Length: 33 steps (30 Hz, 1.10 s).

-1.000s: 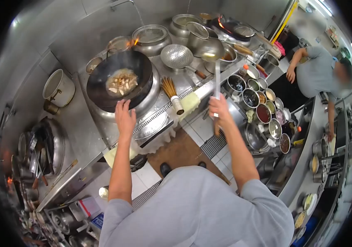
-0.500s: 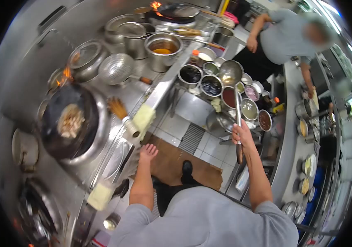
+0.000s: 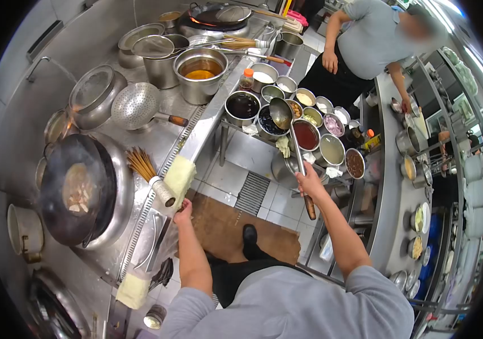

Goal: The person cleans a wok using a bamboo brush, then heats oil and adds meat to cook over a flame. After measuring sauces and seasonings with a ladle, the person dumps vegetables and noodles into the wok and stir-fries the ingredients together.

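My right hand (image 3: pixel 309 179) is closed around the long handle of a ladle (image 3: pixel 281 114). The ladle's bowl hangs over the sauce pots, between a pot of dark liquid (image 3: pixel 268 125) and a bowl of red sauce (image 3: pixel 306 136). At the front edge of the stove, my left hand (image 3: pixel 183 213) has its fingers curled together just below a folded yellow cloth (image 3: pixel 179 176). What they hold, if anything, is hidden. A bamboo brush (image 3: pixel 150 173) lies beside the cloth. Farther left, a dark wok (image 3: pixel 55 192) holds pale sliced food (image 3: pixel 78 195) in liquid, with steam over it.
A perforated strainer (image 3: pixel 137 106) and a pot of amber liquid (image 3: pixel 201 70) stand on the stove (image 3: pixel 165 125). Behind is another wok (image 3: pixel 216 21). A co-worker (image 3: pixel 366 42) reaches over the right-hand counter (image 3: pixel 386 226). Brown matting (image 3: pixel 247 231) covers part of the floor.
The ladle's bowl has dropped toward the pots and shifted left, along with my right hand. My left hand has gone from spread fingers to curled ones at the stove edge. Flames beside the wok have shrunk.
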Motion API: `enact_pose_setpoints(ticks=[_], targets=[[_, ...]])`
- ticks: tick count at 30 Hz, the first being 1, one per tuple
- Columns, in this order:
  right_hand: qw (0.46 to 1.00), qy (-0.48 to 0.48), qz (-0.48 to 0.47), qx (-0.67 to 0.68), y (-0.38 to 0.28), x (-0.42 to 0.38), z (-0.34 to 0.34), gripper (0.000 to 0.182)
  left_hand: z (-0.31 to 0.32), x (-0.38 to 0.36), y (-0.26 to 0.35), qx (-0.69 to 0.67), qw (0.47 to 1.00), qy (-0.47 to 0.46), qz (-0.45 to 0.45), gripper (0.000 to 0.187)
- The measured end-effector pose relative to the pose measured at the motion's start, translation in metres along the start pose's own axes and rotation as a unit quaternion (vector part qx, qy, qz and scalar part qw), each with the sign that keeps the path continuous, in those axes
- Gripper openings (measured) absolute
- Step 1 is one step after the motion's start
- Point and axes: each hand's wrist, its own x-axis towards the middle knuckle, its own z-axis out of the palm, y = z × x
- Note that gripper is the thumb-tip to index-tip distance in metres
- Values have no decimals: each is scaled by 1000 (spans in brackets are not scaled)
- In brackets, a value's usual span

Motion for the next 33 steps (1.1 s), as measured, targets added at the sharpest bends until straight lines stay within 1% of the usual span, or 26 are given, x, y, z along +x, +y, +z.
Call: enact_pose_setpoints(ticks=[1,3,4,5,6,8,10,12,14,16,17,19,20,22,24,26,27,28,29,30,31,32,33], targets=[[1000,-2,-4,-6,3,4,0,51,-1,-5,-4,1,1000,-2,1,27],[1000,-6,-17,-20,2,2,2,47,-18,-22,-14,135,990,-23,47,34],[1000,-10,-15,-18,2,3,3,47,-29,-35,-19,135,989,-24,51,34],[1000,-10,-11,-23,3,4,4,47,-39,-50,-22,301,952,-29,54,36],[1000,-10,-6,-26,5,3,6,47,-50,-64,-19,459,886,-29,56,39],[1000,-15,4,-21,1,-2,7,47,-87,-79,13,640,764,-57,51,43],[1000,-19,11,-17,-3,-1,8,47,-113,-121,31,714,695,-37,70,49],[997,-41,34,61,-5,2,5,47,-135,-179,46,729,676,-40,97,50],[994,-52,40,83,-3,7,3,49,-152,-229,67,730,669,-39,132,50],[989,-66,38,130,2,14,2,43,-167,-268,89,708,684,-26,176,49],[988,-68,38,131,4,16,2,43,-173,-284,98,707,683,-26,179,49],[980,-57,43,185,3,20,4,33,-179,-308,112,673,702,-25,232,48],[980,-59,42,188,2,21,5,33,-179,-315,117,673,701,-26,235,48],[964,-87,68,242,-2,21,3,27,-175,-326,121,660,701,-44,267,47],[958,-88,67,265,-1,23,3,26,-166,-331,120,656,702,-53,275,46],[928,-104,76,349,0,24,3,22,-153,-336,114,664,693,-89,266,47],[911,-101,85,391,4,26,5,14,-146,-338,112,663,693,-90,267,47],[911,-101,84,390,5,24,4,14,-139,-339,110,675,682,-95,266,45],[869,-138,97,464,6,22,4,11,-132,-340,109,686,670,-100,265,43],[821,-175,108,533,4,17,4,8,-127,-341,110,684,672,-104,264,43],[794,-199,99,565,3,10,7,10,-121,-342,112,688,667,-105,267,41],[797,-204,96,561,1,3,12,10,-115,-344,115,690,662,-106,272,38],[826,-187,38,529,-11,-12,18,12,-108,-348,117,682,668,-110,276,38]])
